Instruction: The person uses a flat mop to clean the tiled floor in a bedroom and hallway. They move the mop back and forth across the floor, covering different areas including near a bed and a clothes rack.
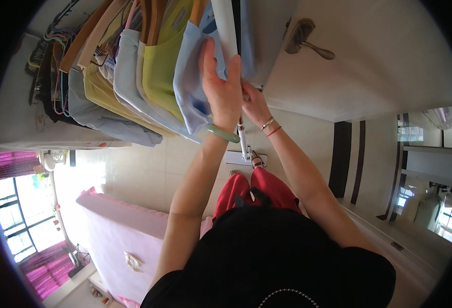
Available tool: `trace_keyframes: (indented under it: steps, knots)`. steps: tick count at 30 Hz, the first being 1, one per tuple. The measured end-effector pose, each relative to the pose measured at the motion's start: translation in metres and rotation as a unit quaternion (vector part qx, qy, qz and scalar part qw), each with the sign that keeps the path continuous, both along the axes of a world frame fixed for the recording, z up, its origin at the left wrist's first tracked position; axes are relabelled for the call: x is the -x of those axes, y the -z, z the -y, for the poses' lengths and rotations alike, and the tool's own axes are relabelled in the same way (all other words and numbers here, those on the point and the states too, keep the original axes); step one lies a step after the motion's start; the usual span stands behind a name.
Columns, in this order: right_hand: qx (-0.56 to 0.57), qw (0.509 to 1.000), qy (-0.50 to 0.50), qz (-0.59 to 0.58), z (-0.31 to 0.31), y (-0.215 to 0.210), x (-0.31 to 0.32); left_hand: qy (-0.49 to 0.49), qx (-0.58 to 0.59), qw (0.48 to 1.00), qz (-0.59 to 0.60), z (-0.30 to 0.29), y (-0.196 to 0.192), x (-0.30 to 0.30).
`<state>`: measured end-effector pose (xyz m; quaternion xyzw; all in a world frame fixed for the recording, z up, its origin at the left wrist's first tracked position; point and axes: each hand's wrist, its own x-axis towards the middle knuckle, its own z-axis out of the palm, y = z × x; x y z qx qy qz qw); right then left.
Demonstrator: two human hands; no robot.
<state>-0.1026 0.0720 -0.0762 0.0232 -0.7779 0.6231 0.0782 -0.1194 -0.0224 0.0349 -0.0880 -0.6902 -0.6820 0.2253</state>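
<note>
The white-poled flat mop (243,143), standing just right of the light-blue fabric garment (186,77), could, I'd say, tip into it if the pole slips, with the left hand (223,97) spread wide and the right hand (256,109) too hidden to tell its grip.

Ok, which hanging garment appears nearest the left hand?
The light-blue garment, just right of the lime-green one. The left hand partly overlaps it in view; those leftward hang farther off.
</note>
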Motion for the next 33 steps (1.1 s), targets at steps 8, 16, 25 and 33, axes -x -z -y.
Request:
trace_keyframes:
  steps: [8,16,25,33]
  knots:
    - [0.090,0.987,-0.066,0.113,0.050,0.023,-0.085,0.129,-0.069,0.973,0.180,0.038,-0.050,-0.055]
    - [-0.176,0.942,-0.186,0.218,0.096,0.092,-0.117,0.072,-0.093,0.986,0.119,0.106,-0.056,-0.109]
    - [-0.196,0.925,-0.316,0.084,0.114,0.076,-0.121,-0.104,-0.064,0.990,0.077,0.118,-0.076,-0.160]
    - [-0.130,0.894,-0.428,0.031,0.096,0.071,-0.122,-0.232,-0.045,0.972,0.013,0.041,-0.079,-0.192]
